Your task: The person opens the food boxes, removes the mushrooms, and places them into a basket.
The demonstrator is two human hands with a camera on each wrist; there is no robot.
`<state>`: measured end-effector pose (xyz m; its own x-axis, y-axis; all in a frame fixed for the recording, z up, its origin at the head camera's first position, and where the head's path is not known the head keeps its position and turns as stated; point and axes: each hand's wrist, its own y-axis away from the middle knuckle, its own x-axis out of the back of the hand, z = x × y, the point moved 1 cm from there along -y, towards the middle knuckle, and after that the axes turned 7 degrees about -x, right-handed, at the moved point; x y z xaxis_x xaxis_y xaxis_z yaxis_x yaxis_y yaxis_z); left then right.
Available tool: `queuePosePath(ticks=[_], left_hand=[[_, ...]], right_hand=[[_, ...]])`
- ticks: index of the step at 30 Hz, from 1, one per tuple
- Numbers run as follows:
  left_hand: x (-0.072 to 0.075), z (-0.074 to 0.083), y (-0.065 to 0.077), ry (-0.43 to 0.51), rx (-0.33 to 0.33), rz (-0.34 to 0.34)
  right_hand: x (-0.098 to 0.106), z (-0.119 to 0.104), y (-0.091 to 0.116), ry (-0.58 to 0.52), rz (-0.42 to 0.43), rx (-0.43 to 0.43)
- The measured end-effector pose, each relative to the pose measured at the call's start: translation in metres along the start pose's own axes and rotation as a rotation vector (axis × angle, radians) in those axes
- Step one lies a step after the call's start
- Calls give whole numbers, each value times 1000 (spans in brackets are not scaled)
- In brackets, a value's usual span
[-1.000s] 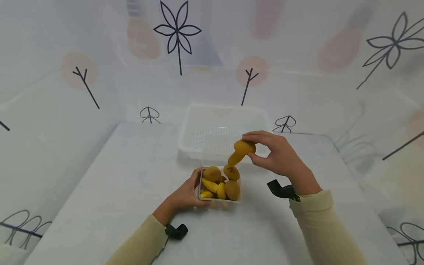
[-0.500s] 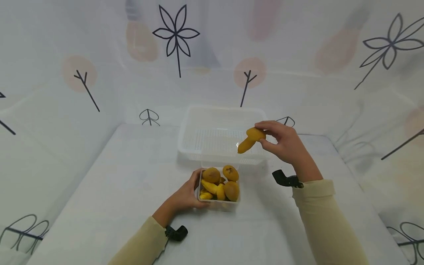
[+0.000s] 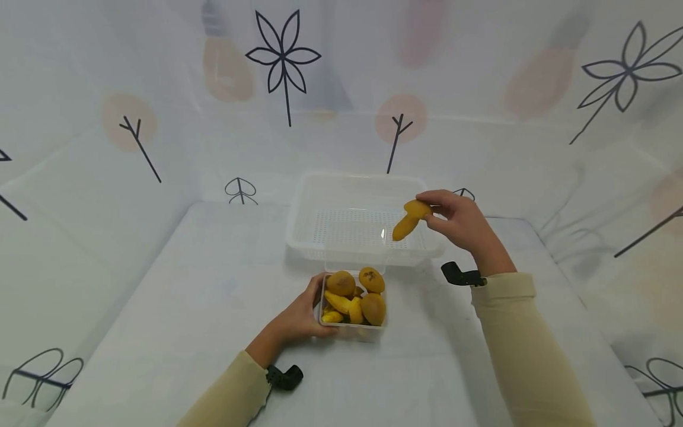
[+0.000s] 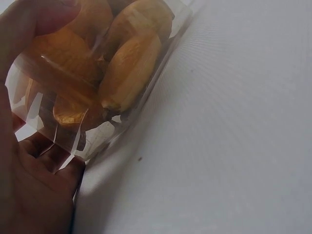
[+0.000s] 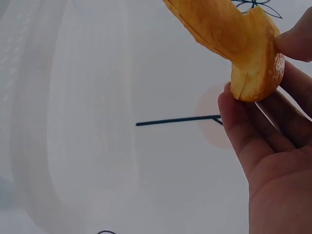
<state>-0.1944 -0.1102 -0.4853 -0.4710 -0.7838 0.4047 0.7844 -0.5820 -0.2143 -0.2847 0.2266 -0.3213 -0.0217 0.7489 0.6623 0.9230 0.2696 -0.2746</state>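
My right hand (image 3: 457, 218) pinches a yellow-brown mushroom (image 3: 407, 228) by its cap, with the stem slanting down to the left. In the head view it is held up over the right part of a white perforated basket (image 3: 306, 240). The right wrist view shows the mushroom (image 5: 214, 29) between thumb and fingers, with its glossy cap toward the palm. My left hand (image 3: 299, 311) grips the left side of a clear plastic box (image 3: 354, 332). Several mushrooms (image 3: 373, 308) lie inside, caps and stems mixed. Through the box wall, the left wrist view shows more mushrooms (image 4: 129, 73).
The basket stands at the back of the white table (image 3: 224, 284), just behind the box. A raised clear lid (image 3: 354, 255) overlaps the basket's front edge. Printed white cloth (image 3: 341, 71) rises behind and at both sides.
My right hand has lifted the mushroom away from above the box, moving up and right over the basket. The left hand and the box have stayed in place.
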Motion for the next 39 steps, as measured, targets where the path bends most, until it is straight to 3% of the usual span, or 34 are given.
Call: queuePosePath(ticks=[17,27,34,39], left_hand=[[1,-1,-1,6,5,-6],[2,0,-1,24,14,-8],[3,2,0,18,-10,-9],[3,0,0,19,9,-4]], right_hand=[[-8,17,-34,113,-158,-259],[-15,27,-48,184,-269,-367],[-18,35,-54,222,-398,-437],[-22,40,-61,270,-474,-452]])
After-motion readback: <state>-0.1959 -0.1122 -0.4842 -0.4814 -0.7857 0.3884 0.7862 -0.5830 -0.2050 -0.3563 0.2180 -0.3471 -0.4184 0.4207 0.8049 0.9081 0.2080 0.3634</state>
